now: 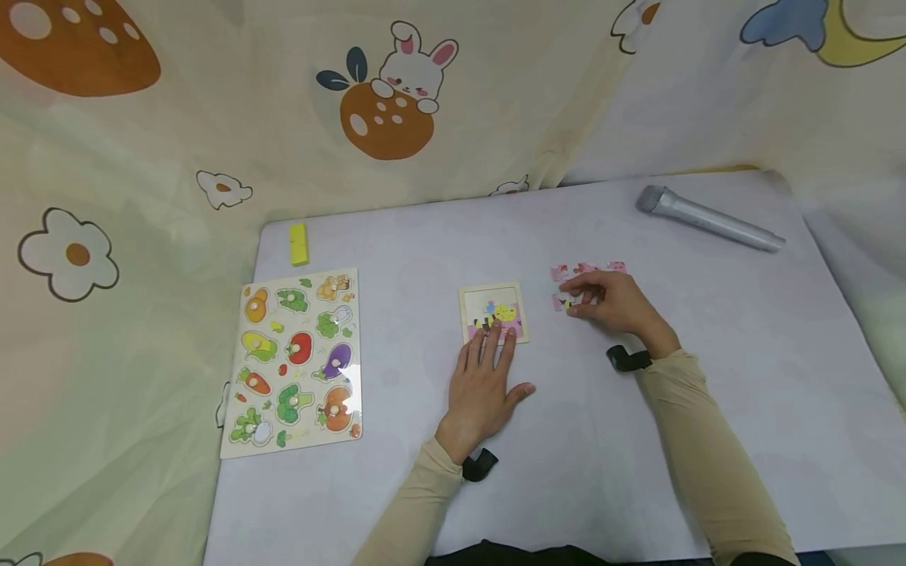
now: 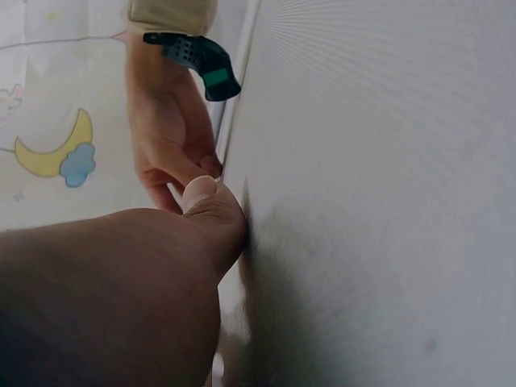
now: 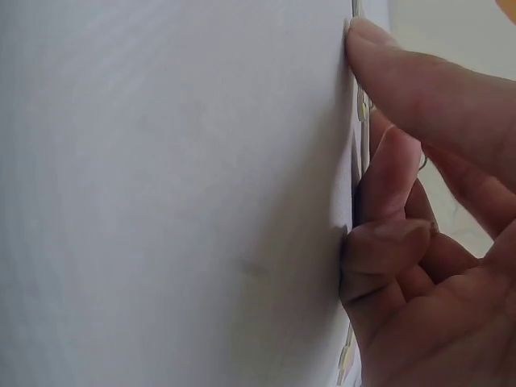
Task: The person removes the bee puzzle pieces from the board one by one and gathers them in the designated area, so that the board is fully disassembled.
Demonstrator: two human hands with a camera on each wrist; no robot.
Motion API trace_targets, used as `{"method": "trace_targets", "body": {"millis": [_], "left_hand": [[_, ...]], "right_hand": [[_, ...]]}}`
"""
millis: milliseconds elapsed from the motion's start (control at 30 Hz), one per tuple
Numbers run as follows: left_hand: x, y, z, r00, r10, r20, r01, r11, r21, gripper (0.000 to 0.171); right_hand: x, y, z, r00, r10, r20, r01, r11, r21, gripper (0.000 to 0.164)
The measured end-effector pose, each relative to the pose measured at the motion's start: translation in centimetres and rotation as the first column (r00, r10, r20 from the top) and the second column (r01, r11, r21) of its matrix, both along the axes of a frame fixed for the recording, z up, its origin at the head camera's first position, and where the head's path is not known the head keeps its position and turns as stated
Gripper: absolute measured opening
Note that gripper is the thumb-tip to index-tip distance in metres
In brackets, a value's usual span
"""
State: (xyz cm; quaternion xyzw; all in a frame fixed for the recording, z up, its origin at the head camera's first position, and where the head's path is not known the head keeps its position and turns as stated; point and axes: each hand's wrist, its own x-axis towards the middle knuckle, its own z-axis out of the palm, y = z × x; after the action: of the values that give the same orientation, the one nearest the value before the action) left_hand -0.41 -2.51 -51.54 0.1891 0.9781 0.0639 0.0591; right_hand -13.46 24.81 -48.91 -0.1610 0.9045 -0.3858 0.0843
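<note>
A small square jigsaw tray (image 1: 463,314) with a pale wooden border lies mid-table, its lower part filled with a pink and yellow picture. My left hand (image 1: 484,393) rests on its near edge, fingers straight and thumb spread. To the right lie several loose pink puzzle pieces (image 1: 616,267). Over them my right hand (image 1: 612,303) has thumb and index finger at either side of one puzzle piece (image 1: 565,300), largely covered by the fingers. In the right wrist view the thumb (image 3: 387,56) meets a thin edge at the tabletop, and the other fingers are curled.
A vegetable peg puzzle board (image 1: 283,377) takes up the table's left side, with a yellow block (image 1: 299,244) beyond it. A grey microphone-shaped object (image 1: 711,220) lies at the back right. Behind the table (image 1: 425,244) hangs a printed cloth (image 1: 269,102).
</note>
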Motion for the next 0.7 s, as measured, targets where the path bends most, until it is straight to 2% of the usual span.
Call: {"method": "trace_targets", "body": {"millis": [300,700], "left_hand": [[0.06,0.10,0.50,1.000,0.007,0.018,-0.006,1.000,-0.022,0.092],[0.03,0.10,0.41,1.000,0.002,0.005,-0.002,1.000,-0.019,0.092]], "right_hand": [[-0.16,0.03,0.17,0.999,-0.018,0.035,0.017,0.999,0.034,0.030],[-0.20,0.04,0.29,0.998,-0.048,0.050,0.045,0.997,0.060,0.027]]}}
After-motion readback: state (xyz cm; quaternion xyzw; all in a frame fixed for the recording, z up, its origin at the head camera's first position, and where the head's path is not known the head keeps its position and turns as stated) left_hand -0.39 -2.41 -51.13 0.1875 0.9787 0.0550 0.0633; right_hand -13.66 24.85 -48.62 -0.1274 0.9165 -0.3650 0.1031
